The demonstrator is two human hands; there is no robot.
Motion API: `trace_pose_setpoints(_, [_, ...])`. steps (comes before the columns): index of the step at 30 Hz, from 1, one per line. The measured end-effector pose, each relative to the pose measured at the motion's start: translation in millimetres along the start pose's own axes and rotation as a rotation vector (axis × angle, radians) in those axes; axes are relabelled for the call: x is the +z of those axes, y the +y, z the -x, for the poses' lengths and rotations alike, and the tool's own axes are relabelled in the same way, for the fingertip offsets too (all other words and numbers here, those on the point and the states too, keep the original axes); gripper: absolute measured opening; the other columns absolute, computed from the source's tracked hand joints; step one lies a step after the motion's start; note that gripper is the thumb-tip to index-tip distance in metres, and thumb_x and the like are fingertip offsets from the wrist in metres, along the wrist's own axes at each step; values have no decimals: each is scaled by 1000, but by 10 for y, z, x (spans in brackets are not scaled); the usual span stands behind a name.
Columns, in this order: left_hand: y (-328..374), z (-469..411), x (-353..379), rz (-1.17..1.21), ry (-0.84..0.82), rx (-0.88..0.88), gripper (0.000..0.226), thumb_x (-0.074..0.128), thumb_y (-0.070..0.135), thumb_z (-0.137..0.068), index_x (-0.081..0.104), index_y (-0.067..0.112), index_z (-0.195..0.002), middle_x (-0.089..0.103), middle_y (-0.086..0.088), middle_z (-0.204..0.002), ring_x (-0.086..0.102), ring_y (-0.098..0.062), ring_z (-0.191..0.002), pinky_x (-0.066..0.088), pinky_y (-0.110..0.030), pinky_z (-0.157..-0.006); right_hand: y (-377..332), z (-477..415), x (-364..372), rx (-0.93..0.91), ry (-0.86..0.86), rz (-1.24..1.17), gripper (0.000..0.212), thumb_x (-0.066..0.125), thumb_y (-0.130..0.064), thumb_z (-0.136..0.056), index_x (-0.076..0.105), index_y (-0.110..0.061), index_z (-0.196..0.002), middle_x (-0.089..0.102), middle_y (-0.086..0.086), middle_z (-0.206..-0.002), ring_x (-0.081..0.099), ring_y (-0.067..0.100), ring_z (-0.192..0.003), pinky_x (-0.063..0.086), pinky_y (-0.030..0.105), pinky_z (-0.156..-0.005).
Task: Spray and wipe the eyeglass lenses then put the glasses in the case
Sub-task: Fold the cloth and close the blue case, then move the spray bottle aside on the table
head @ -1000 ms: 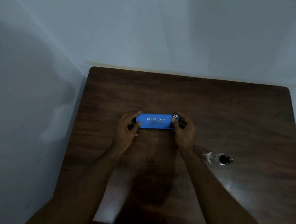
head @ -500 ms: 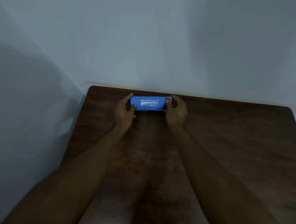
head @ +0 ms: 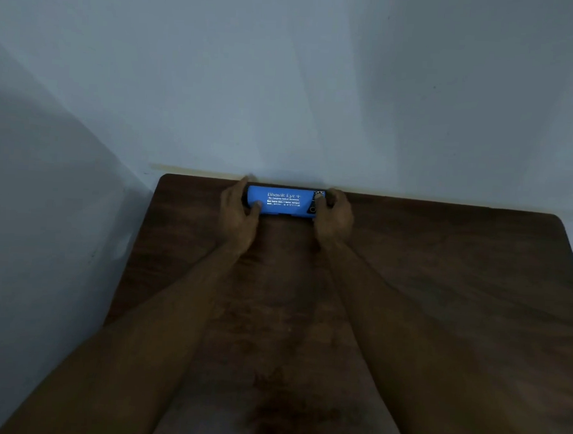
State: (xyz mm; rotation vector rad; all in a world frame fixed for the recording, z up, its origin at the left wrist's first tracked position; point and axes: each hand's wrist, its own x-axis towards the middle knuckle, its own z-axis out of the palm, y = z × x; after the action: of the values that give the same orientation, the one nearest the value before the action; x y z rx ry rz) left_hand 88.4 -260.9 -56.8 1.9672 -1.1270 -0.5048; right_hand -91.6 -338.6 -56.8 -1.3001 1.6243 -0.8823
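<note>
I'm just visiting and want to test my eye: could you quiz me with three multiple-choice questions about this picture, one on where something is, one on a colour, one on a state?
1. Where on the table is the case?
A. at the far edge by the wall
B. at the near edge
C. at the right corner

2. What colour is the case?
A. red
B. blue
C. green

3. What state is the case in?
A. lying wide open
B. closed, gripped at both ends
C. closed, untouched

Answers:
1. A, it sits right below the wall line.
2. B, bright blue with white lettering.
3. B, the lid is down, with the left hand and right hand on its ends.
</note>
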Motion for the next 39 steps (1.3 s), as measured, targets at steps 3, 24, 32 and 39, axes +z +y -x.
trace_pose_setpoints(3, [189,213,-49,-2,158,-36,70,69,26,-98,37,12,-158,42,-15,-154,64,-3,-103,54,-32,-98,11,120,-37,40,43,-76,42,60,-27,-103,55,-5,-138,62,13,-128,59,25,-120,48,37,-106])
trace_pose_setpoints(24, [-32,1837,99,-714,-168,290,72,35,55,-103,28,14,-162,24,-9,-171,23,-26,-158,17,-58,-127,1115,2957,-1660,-151,-76,471,31,56,-33,-105,65,-22,-132,61,-1,-133,53,15,-123,41,22,-105])
trace_pose_setpoints(32, [13,1854,91,-708,-191,272,74,32,57,-101,32,13,-160,29,-11,-169,25,-29,-157,16,-59,-127,1137,2957,-2227,175,321,285,44,77,-40,-89,52,-28,-123,48,-12,-122,62,11,-98,61,39,-80])
trace_pose_setpoints(39, [22,1871,91,-701,-164,287,73,35,56,-101,32,14,-159,31,-10,-168,26,-28,-157,16,-58,-127,1035,2726,-2137,195,315,261,71,78,-54,-84,44,-36,-144,54,-11,-137,57,12,-121,54,38,-97])
